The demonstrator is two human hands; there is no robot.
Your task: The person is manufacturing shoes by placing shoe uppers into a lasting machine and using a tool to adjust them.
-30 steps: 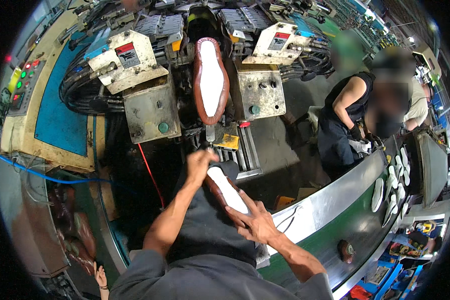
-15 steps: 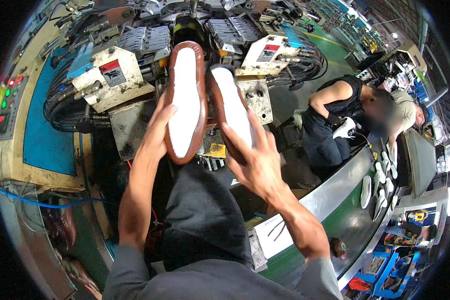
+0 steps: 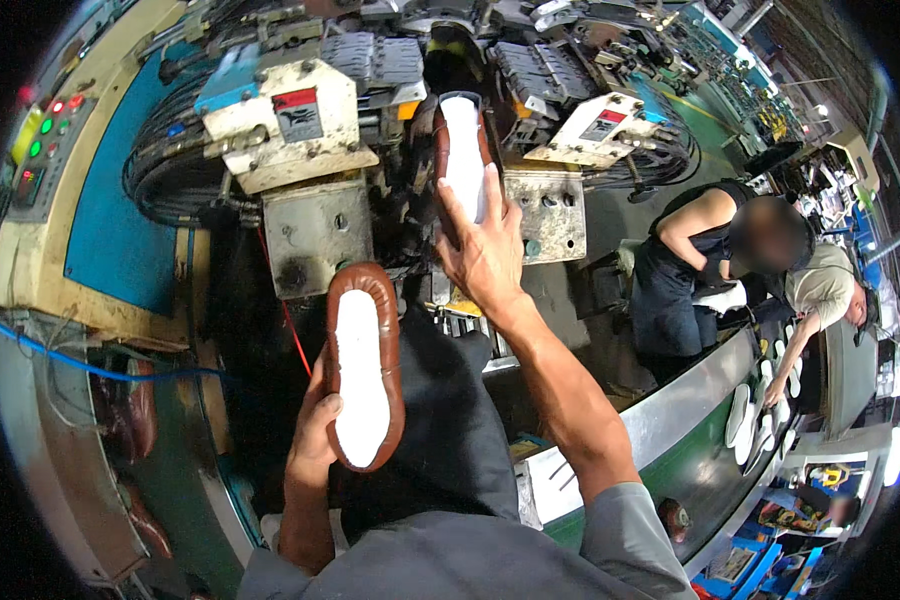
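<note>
My left hand (image 3: pixel 315 425) is closed round the side of a brown shoe upper (image 3: pixel 392 400), which is turned sole side up over my lap and shows a white insole with the brown edge gathered round it. Farther off, my right hand (image 3: pixel 482 250) grips a second brown shoe upper (image 3: pixel 442 150), also white insole up, its far end at the middle of the machine (image 3: pixel 315 210). My thumb and fingers lie on that insole and along its sides. The underside of both shoes is hidden.
A control panel (image 3: pixel 45 155) with lit buttons stands at left, near a blue hose (image 3: pixel 100 368). Brown shoes (image 3: pixel 142 415) lie at lower left. At right runs a green conveyor (image 3: pixel 625 480) with several white shoe forms (image 3: pixel 738 415). Two co-workers (image 3: pixel 685 260) are beside it.
My left hand has drawn its shoe down toward my lap. My right hand has carried the other shoe forward to the machine's middle. The view has shifted, and a co-worker now reaches over the conveyor.
</note>
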